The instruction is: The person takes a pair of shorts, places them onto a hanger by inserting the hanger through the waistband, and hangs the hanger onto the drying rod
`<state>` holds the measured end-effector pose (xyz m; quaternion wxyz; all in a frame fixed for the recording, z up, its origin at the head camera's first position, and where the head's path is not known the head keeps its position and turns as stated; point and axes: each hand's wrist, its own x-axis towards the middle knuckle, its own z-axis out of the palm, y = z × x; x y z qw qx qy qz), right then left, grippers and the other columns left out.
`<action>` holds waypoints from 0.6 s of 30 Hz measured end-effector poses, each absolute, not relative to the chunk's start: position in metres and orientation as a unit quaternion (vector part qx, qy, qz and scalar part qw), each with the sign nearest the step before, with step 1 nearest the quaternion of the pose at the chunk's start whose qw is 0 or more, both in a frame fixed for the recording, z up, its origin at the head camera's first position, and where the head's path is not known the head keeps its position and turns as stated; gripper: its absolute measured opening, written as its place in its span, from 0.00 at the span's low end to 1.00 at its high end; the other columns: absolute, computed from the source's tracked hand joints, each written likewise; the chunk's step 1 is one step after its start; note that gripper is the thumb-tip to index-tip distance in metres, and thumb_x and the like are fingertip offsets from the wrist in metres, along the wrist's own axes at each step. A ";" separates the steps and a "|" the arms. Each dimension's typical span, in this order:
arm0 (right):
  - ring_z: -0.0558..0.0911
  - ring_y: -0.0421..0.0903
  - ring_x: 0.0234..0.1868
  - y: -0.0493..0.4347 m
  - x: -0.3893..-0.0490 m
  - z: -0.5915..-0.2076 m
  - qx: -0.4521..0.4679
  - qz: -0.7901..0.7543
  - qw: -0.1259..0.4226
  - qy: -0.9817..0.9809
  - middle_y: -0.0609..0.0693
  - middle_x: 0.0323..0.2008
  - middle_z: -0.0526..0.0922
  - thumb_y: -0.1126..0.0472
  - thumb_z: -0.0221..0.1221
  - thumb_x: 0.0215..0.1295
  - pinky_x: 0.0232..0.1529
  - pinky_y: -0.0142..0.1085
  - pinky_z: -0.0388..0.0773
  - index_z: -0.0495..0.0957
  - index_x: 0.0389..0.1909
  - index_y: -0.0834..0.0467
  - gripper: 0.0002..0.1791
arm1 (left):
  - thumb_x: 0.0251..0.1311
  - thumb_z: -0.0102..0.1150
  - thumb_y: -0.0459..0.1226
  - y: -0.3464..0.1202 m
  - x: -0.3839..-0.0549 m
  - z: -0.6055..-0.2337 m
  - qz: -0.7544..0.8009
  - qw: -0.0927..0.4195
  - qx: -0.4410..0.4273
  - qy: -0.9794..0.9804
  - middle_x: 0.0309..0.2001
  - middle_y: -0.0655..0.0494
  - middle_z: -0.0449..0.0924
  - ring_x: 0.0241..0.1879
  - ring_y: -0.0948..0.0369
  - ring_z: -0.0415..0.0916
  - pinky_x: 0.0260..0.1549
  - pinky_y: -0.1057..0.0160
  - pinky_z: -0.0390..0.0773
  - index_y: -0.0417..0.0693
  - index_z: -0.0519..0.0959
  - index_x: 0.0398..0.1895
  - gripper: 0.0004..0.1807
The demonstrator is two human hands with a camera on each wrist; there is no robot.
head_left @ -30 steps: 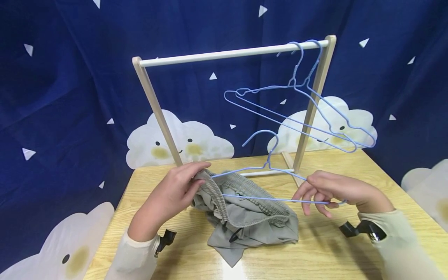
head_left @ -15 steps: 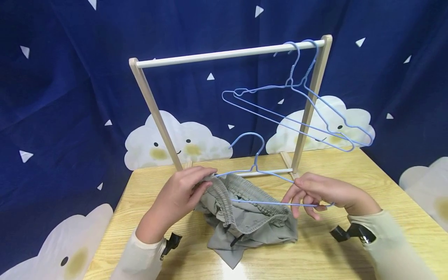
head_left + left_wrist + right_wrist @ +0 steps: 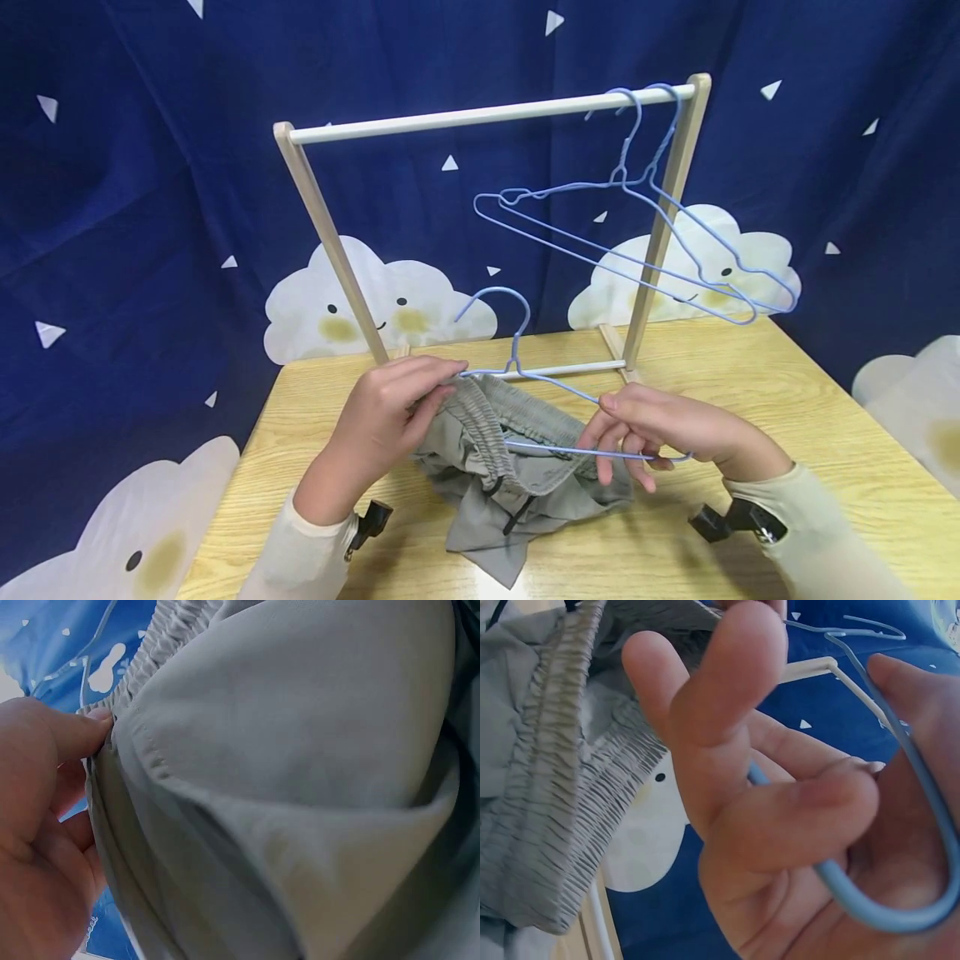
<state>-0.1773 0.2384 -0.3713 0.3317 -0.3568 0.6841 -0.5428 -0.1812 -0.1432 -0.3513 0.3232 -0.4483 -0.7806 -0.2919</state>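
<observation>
My left hand (image 3: 397, 408) pinches the elastic waistband of grey-green shorts (image 3: 540, 508) between thumb and fingers; the left wrist view shows the thumb on the gathered edge of the shorts (image 3: 285, 712). My right hand (image 3: 660, 429) grips the right end of a blue wire hanger (image 3: 555, 383), some fingers curled round its lower bar. In the right wrist view the hanger's rounded end (image 3: 900, 919) lies across the palm. The hanger's left end is inside the waistband opening, hidden by cloth and the left hand. Its hook points up and to the left. A dark drawstring hangs at the waistband's front.
Behind the hands stands a small wooden rack (image 3: 480, 117) with a white rail. Two blue hangers (image 3: 622, 183) hang at the rail's right end. Everything rests on a wooden table (image 3: 300, 433), with a dark blue cloud-patterned curtain (image 3: 150, 250) behind it.
My right hand has moved left and slightly down with the hanger, sliding it further into the waistband. My left hand has shifted slightly right, still pinching the shorts.
</observation>
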 end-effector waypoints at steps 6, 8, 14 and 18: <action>0.86 0.37 0.22 0.229 -0.177 -0.377 -0.360 -0.552 0.333 0.674 0.73 0.40 0.89 0.54 0.28 0.92 0.07 0.38 0.60 0.81 0.60 0.72 0.35 | 0.63 0.73 0.26 -0.140 -0.179 -0.353 -0.290 0.328 -0.463 -0.771 0.50 0.50 0.93 0.49 0.53 0.92 0.49 0.54 0.90 0.43 0.89 0.57 0.18; 0.87 0.37 0.22 0.228 -0.177 -0.379 -0.359 -0.550 0.336 0.675 0.72 0.41 0.89 0.54 0.29 0.92 0.09 0.35 0.62 0.82 0.60 0.70 0.35 | 0.63 0.73 0.26 -0.139 -0.178 -0.352 -0.290 0.330 -0.466 -0.768 0.49 0.50 0.93 0.48 0.53 0.92 0.48 0.54 0.90 0.43 0.89 0.56 0.18; 0.94 0.53 0.38 0.239 -0.176 -0.374 -0.334 -0.542 0.353 0.686 0.71 0.50 0.89 0.48 0.24 0.91 0.23 0.32 0.80 0.79 0.66 0.68 0.39 | 0.63 0.73 0.27 -0.141 -0.176 -0.349 -0.289 0.337 -0.467 -0.765 0.49 0.52 0.93 0.48 0.54 0.92 0.48 0.54 0.90 0.44 0.90 0.56 0.18; 0.92 0.64 0.48 0.252 -0.179 -0.367 -0.301 -0.532 0.317 0.726 0.69 0.54 0.88 0.45 0.20 0.91 0.33 0.44 0.88 0.80 0.66 0.66 0.43 | 0.63 0.73 0.27 -0.143 -0.174 -0.345 -0.288 0.343 -0.463 -0.765 0.49 0.51 0.93 0.48 0.53 0.92 0.48 0.54 0.90 0.44 0.90 0.55 0.17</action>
